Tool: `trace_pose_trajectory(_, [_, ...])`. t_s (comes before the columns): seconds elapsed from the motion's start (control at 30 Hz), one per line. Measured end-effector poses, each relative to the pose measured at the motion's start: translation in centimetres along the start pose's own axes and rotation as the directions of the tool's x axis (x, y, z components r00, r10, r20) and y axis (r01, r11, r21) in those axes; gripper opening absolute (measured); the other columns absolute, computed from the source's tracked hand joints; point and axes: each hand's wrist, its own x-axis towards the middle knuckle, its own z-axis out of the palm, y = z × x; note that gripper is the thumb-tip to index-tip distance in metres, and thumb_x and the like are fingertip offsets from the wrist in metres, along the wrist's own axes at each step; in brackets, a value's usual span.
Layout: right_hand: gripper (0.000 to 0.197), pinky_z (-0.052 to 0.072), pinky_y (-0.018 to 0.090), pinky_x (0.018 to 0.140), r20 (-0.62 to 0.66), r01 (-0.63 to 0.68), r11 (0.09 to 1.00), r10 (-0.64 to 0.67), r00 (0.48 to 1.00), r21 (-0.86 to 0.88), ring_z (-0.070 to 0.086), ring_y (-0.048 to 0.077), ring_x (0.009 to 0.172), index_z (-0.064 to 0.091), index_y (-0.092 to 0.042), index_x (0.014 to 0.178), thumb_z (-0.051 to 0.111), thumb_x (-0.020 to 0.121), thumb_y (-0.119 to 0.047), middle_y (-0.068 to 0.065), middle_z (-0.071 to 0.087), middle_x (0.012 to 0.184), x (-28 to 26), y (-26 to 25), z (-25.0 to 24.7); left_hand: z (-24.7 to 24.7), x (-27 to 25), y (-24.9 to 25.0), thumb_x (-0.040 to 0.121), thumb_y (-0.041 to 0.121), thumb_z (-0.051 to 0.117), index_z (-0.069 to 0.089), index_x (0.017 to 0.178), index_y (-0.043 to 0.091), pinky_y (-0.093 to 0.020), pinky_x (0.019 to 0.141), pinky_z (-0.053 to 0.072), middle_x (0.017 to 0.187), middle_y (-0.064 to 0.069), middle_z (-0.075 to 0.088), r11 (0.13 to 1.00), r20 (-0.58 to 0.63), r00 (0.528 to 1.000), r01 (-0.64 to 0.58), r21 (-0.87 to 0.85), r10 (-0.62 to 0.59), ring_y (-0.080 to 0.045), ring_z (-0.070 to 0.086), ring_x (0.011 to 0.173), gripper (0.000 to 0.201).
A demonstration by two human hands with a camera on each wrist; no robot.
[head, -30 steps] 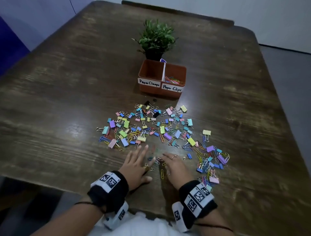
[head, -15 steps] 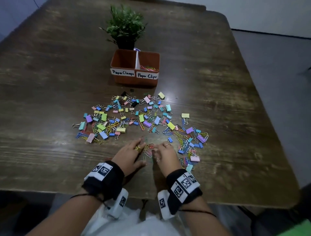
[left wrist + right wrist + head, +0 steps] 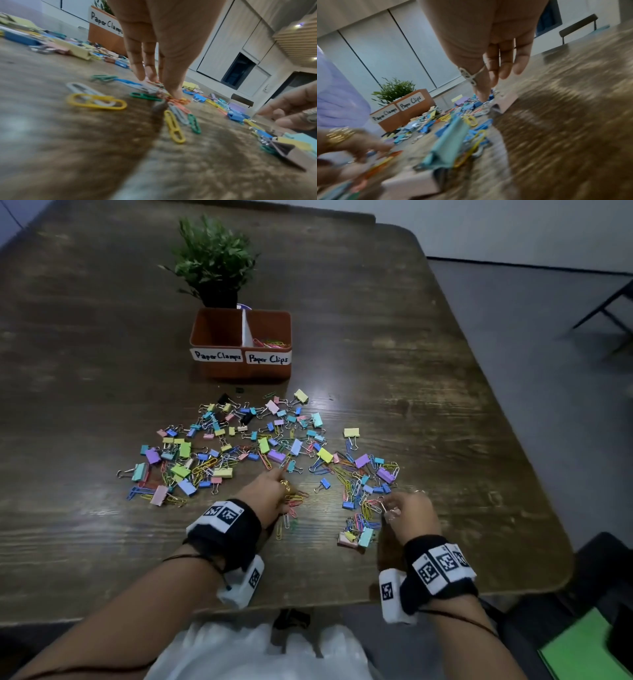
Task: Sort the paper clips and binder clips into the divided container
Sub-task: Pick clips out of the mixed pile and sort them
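Left hand (image 3: 270, 491), grip flat on paper clips (image 3: 291, 508) near the surface's front edge; right hand (image 3: 409, 508) grip unclear; rake clips only, leaving binder clips (image 3: 239, 440).

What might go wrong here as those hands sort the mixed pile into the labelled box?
1. Paper clips lie tangled among binder clips; a gathered bunch may carry the wrong kind into a compartment.
2. The left hand presses straight fingers on loose clips; some may slide out of reach.
3. The box sits beyond the whole pile, so clips might drop on the way over it.
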Motion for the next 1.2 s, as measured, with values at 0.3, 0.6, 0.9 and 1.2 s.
trace_pose_trajectory(0.3, [0.034, 0.042, 0.037, 0.097, 0.155, 0.22, 0.965, -0.197, 0.968, -0.145, 0.043, 0.024, 0.115, 0.057, -0.037, 0.123, 0.057, 0.09, -0.03, 0.006, 0.049, 0.117, 0.8, -3.3, 2.1, 0.0, 4.9, 6.2, 0.094, 0.013, 0.04, 0.003, 0.149, 0.017, -0.053, 0.113, -0.003, 0.157, 0.0, -0.009, 0.897, 0.282, 0.954, -0.207, 0.39, 0.097, -0.023, -0.009, 0.144, 0.067])
trace_pose_trajectory(0.6, [0.053, 0.043, 0.032, 0.097, 0.068, 0.13, 0.987, -0.124, 0.99, -0.09, 0.043, 0.02, 0.113, 0.051, -0.031, 0.13, 0.056, 0.085, -0.004, 0.004, 0.045, 0.116, 1.0, -2.1, 1.0, 1.6, 6.8, 7.2, 0.092, 0.016, 0.051, 0.03, 0.144, 0.017, -0.046, 0.115, 0.023, 0.155, -0.005, 0.014, 0.914, 0.149, 0.962, -0.265, 0.307, 0.229, -0.024, 0.019, 0.141, 0.056])
trace_pose_trajectory(0.9, [0.052, 0.038, 0.033, 0.098, 0.092, 0.178, 0.977, -0.168, 0.981, -0.117, 0.038, 0.02, 0.113, 0.042, -0.042, 0.134, 0.052, 0.09, -0.016, 0.003, 0.044, 0.118, 1.2, -1.9, 0.0, 1.6, 5.5, 6.1, 0.096, 0.024, 0.045, 0.04, 0.139, 0.016, -0.044, 0.115, 0.023, 0.154, -0.003, 0.017, 0.911, 0.108, 0.956, -0.294, 0.29, 0.274, -0.026, 0.02, 0.141, 0.045])
trace_pose_trajectory(1.2, [0.039, 0.038, 0.032, 0.098, 0.065, 0.25, 0.968, -0.247, 0.967, -0.027, 0.042, 0.018, 0.109, 0.058, -0.032, 0.123, 0.062, 0.086, -0.02, 0.001, 0.047, 0.115, 0.8, -1.4, 0.0, 1.3, 5.2, 6.3, 0.096, 0.043, 0.039, 0.046, 0.133, 0.013, -0.04, 0.11, 0.031, 0.15, -0.006, 0.028, 0.957, -0.025, 0.979, -0.191, 0.218, 0.201, -0.024, 0.028, 0.134, 0.048])
